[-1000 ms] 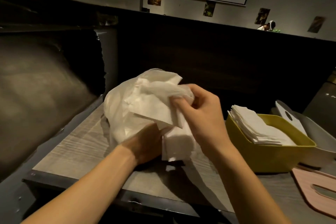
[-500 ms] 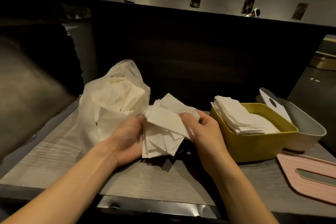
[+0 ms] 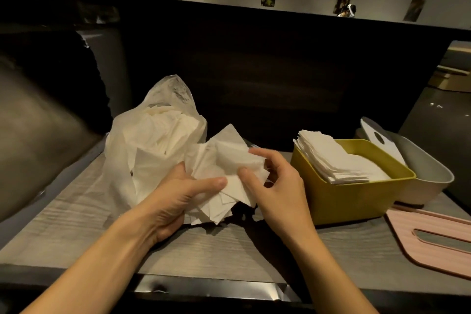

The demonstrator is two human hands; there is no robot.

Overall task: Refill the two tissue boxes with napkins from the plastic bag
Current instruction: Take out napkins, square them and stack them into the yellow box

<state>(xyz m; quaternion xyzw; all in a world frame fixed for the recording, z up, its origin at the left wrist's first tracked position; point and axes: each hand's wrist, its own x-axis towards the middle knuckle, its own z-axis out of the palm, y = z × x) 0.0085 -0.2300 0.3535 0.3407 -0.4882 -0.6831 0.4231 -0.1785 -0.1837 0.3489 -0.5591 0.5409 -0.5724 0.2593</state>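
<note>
While the plastic bag (image 3: 155, 145) stands at nine o'clock, a fanned napkin bundle (image 3: 224, 176), corners splayed with no clear long axis, is gripped by the left hand (image 3: 175, 196) and pinched, seemingly, by the right hand (image 3: 275, 186); the yellow box (image 3: 356, 199) sits at three o'clock.

- Your left hand (image 3: 175, 196) and right hand (image 3: 276, 186): both bare, no gloves.
- No rings visible on your fingers (image 3: 211, 182); nails short and plain.
- Wrists bare.
- Forearms bare down to the frame edge, no sleeves in view.
</note>
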